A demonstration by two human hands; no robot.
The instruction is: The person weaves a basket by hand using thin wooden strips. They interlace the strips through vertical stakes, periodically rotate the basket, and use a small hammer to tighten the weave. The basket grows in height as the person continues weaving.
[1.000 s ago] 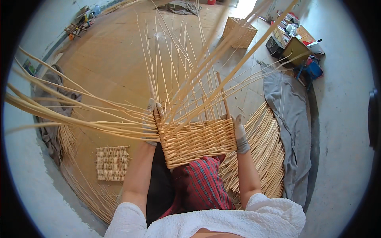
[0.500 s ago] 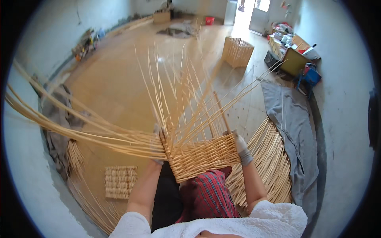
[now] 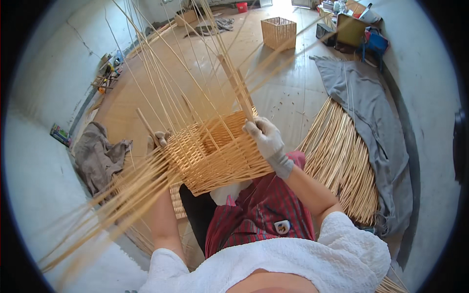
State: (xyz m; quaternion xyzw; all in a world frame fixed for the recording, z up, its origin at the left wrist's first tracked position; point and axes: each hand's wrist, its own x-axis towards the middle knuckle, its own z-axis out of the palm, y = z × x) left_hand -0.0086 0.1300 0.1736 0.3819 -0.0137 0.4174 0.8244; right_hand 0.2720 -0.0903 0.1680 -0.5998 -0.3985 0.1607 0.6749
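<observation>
A half-woven wicker basket (image 3: 227, 161) hangs tilted over my lap, its inside partly visible. My right hand (image 3: 266, 140), in a pale glove, is closed on its near right corner, thumb over the rim beside an upright wooden corner stick (image 3: 239, 90). At the left corner, the gloved fingers of my left hand (image 3: 162, 138) curl over the rim by another stick (image 3: 145, 122); weaving hides most of that hand. Thin upright rods (image 3: 161, 85) rise from the walls. A blurred bundle of long rods (image 3: 112, 200) sweeps out from the left corner toward the lower left.
On the right, a fan of loose rods (image 3: 342, 171) lies partly under a grey cloth (image 3: 364, 105). Another cloth (image 3: 100, 154) lies at left. A woven panel (image 3: 177, 201) shows beneath my left arm. Farther off stand a square wicker basket (image 3: 278, 35), a blue bag (image 3: 375, 43) and a red bucket (image 3: 242, 7).
The basket has turned and tipped, so its opening now shows. My right hand has moved up and left with its corner. The long rod bundle has swung downward at left.
</observation>
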